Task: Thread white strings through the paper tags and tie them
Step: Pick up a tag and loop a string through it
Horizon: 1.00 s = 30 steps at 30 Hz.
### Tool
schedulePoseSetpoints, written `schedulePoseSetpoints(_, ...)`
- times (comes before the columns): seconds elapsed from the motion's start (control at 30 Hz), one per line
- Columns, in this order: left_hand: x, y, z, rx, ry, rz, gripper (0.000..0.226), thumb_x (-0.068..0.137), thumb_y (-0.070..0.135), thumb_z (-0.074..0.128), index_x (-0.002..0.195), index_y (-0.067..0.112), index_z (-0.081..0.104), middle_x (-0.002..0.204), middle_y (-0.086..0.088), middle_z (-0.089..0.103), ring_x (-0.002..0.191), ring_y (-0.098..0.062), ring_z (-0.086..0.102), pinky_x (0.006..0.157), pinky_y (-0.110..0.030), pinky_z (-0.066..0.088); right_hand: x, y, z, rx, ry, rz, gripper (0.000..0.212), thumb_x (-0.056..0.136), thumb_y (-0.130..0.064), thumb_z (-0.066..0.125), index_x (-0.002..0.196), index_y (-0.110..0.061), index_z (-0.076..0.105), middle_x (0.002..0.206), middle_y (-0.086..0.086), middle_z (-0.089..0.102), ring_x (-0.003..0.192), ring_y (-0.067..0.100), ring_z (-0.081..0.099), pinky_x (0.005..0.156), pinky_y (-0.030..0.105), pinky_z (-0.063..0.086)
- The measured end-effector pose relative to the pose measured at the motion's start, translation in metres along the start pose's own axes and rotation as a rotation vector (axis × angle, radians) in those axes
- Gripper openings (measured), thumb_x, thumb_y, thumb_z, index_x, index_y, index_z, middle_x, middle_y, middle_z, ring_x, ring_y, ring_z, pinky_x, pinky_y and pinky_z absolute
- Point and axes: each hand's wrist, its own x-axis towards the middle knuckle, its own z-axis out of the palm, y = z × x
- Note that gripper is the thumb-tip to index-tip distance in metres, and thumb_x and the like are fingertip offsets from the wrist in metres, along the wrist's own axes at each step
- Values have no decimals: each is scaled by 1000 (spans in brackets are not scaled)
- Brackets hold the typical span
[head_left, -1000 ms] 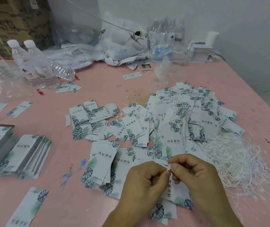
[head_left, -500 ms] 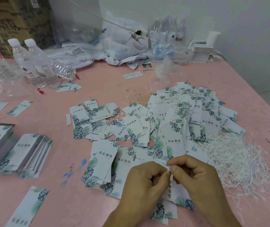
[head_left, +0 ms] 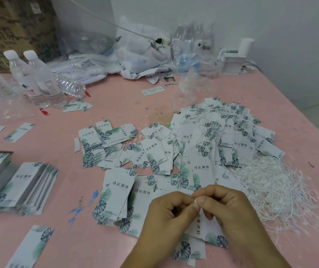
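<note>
Hands meet at the lower centre of the frame: the left hand [head_left: 171,210] and right hand [head_left: 225,207] both have fingers curled, pinching a bit of white string [head_left: 196,200] between their fingertips above a paper tag [head_left: 200,224]. Compared with a second ago they have hardly shifted, only drawn a touch tighter together, so I judge the knot is being worked, not finished. Beyond, loose strings [head_left: 271,188] lie at right on the pink bench [head_left: 116,99], strung tags [head_left: 213,136] heaped behind, bottles [head_left: 38,82] upper left.
</note>
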Motion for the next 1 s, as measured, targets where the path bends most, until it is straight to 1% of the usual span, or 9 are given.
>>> schedulePoseSetpoints(0.23, 8, 4, -8, -280, 58, -39, 13, 66, 30, 74, 65, 17, 74, 66, 4, 57, 52, -7, 46, 53, -16, 37, 1, 3, -1, 44, -34, -1, 34, 70, -32, 69, 104, -27, 74, 83, 0, 71, 79, 14, 65, 76, 30, 50)
schedulePoseSetpoints(0.33, 11, 5, -13, -573, 55, -96, 15, 58, 24, 78, 61, 10, 73, 71, 0, 59, 50, -10, 44, 49, -18, 37, -1, 1, 1, -171, -35, -75, 45, 74, -16, 59, 111, -43, 65, 106, -14, 70, 101, 1, 65, 81, 14, 50)
schedulePoseSetpoints(0.43, 13, 6, -17, -814, 18, -136, 28, 52, 28, 90, 62, 9, 72, 74, -5, 63, 59, -13, 54, 52, -20, 43, -6, -2, 6, -343, -136, -84, 55, 77, -21, 59, 119, -55, 53, 120, -30, 60, 105, -9, 60, 78, 2, 44)
schedulePoseSetpoints(0.53, 14, 7, -21, -965, -2, -121, 25, 59, 26, 89, 63, 11, 69, 73, -4, 62, 66, -14, 58, 59, -22, 47, -7, -3, 10, -358, -223, -29, 53, 76, -31, 66, 120, -57, 51, 114, -33, 62, 100, -11, 61, 78, 3, 43)
schedulePoseSetpoints(0.63, 16, 8, -24, -1106, 49, -139, 27, 59, 21, 90, 65, 11, 66, 72, -5, 58, 63, -14, 53, 59, -23, 47, -6, -5, 11, -315, -252, 18, 35, 76, -32, 69, 107, -47, 63, 87, -17, 72, 72, -2, 66, 62, 14, 47)
schedulePoseSetpoints(0.7, 19, 7, -26, -1153, 110, -147, 30, 56, 20, 91, 66, 13, 64, 72, -4, 56, 61, -13, 51, 58, -23, 46, -5, -7, 9, -290, -232, 27, 25, 76, -31, 70, 100, -37, 69, 83, -6, 74, 71, 11, 69, 64, 26, 54)
schedulePoseSetpoints(0.8, 23, 4, -28, -1162, 247, -195, 33, 49, 20, 93, 69, 14, 67, 73, -3, 58, 57, -11, 51, 53, -20, 46, -4, -8, 3, -133, -284, 74, 32, 75, -33, 75, 106, -28, 71, 101, 8, 75, 95, 31, 70, 87, 47, 56)
schedulePoseSetpoints(0.87, 24, 0, -27, -1071, 335, -232, 26, 54, 19, 90, 70, 14, 69, 71, -3, 60, 54, -11, 52, 49, -20, 47, -4, -8, 0, 145, -344, 121, 36, 78, -24, 77, 113, -19, 70, 113, 17, 71, 106, 36, 67, 88, 44, 56)
schedulePoseSetpoints(1.0, 16, -10, -18, -488, 391, -232, 13, 70, 26, 78, 70, 15, 71, 62, -8, 61, 56, -16, 54, 55, -25, 48, 0, -7, 7, 609, -248, 206, 32, 80, -1, 70, 112, -4, 69, 118, 29, 65, 106, 41, 65, 81, 41, 57)
